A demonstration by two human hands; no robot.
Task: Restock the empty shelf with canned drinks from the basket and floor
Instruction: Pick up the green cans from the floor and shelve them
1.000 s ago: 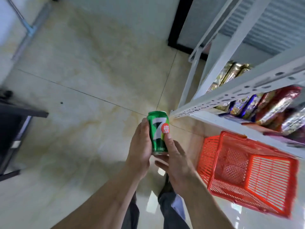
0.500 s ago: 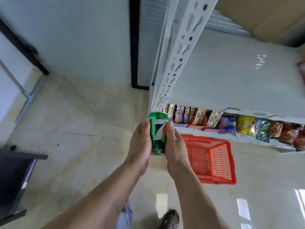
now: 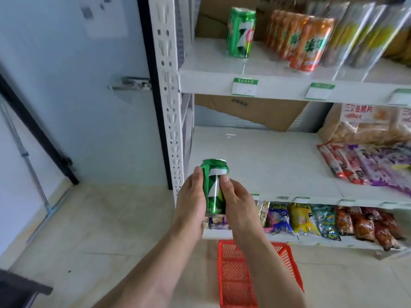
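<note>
A person's two bare hands hold one green can (image 3: 214,187) upright between them, in front of a white metal shelf unit. The left hand (image 3: 191,200) wraps the can's left side, fingers curled behind it and thumb up near the rim. The right hand (image 3: 236,202) closes on the right side, thumb pressed flat on the white stripe of the label. Both grips are closed on the can. The can is a smooth, shiny cylinder with a silver top, held at the front left corner of the middle shelf (image 3: 262,165), a flat, glossy white board that is bare on this side.

On the shelf above (image 3: 211,63), a matching green can (image 3: 240,33) stands upright, with a row of orange cans (image 3: 304,41) just to its right. Crinkly plastic snack packets (image 3: 367,161) lie at the right end of the middle shelf, and more glossy packets (image 3: 311,218) stand in a row on the shelf below. The shelf post (image 3: 170,96) is white steel, punched with slots.

A red plastic basket (image 3: 235,276) with mesh walls sits on the pale, polished tile floor (image 3: 100,230), partly hidden by the right forearm.
</note>
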